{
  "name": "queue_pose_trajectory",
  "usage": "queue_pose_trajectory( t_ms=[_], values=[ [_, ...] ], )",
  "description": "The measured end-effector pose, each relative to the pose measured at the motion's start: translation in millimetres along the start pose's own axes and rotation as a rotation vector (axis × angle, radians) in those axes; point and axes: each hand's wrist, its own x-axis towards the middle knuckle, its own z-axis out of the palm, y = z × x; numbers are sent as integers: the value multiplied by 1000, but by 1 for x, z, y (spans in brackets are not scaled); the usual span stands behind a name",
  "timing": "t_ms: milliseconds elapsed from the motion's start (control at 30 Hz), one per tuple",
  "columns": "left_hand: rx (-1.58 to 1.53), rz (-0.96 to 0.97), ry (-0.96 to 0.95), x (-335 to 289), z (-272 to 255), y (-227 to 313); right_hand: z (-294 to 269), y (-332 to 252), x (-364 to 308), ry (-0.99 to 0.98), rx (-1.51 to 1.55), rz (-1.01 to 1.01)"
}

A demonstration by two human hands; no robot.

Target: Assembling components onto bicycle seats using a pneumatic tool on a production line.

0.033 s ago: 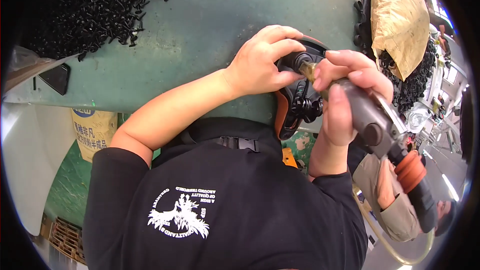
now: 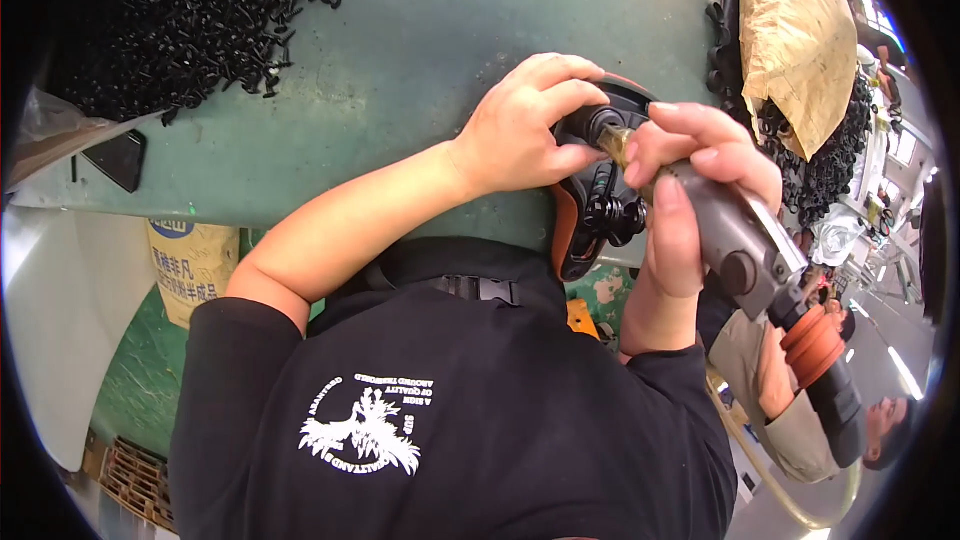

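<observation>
My right hand (image 2: 700,170) is wrapped round a grey power screwdriver (image 2: 735,230) with an orange ring and a black end. Its yellowish nose points down and left, into a black round fitting beside my left fingers. That fitting is on a curved black and orange piece (image 2: 566,230), which lies at the table's near edge. My left hand (image 2: 525,120) grips the fitting between thumb and fingers. The driver's tip is hidden, so I cannot tell whether it touches a screw. Black knobbed parts (image 2: 608,212) show on the piece below my hands.
A big heap of black screws (image 2: 190,20) covers the green table's (image 2: 400,30) far left. A dark flat object (image 2: 118,160) lies below it. At the right, a brown paper sack (image 2: 798,30) stands by piled black parts (image 2: 825,160). Another person (image 2: 800,430) is at lower right, near a hose (image 2: 780,510).
Both hands keep the same hold on the piece and the screwdriver. The screwdriver's body has shifted very slightly left, and the person at the right has moved a little.
</observation>
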Motion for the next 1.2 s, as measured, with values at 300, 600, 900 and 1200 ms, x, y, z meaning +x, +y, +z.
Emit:
queue_pose_trajectory(
  t_ms=[300,600,900,1200],
  values=[
    [399,-18,-125,-6,-85,35,-46,-42,-31,161,194,-221],
    [1066,-68,-57,18,-175,-19,-63,-36,-48,276,336,-196],
    [62,-335,-35,36,-118,22,-98,-60,-74,325,346,-260],
    [-1144,-664,-529,19,13,99,-101,-69,-80,269,542,-329]
  ],
)
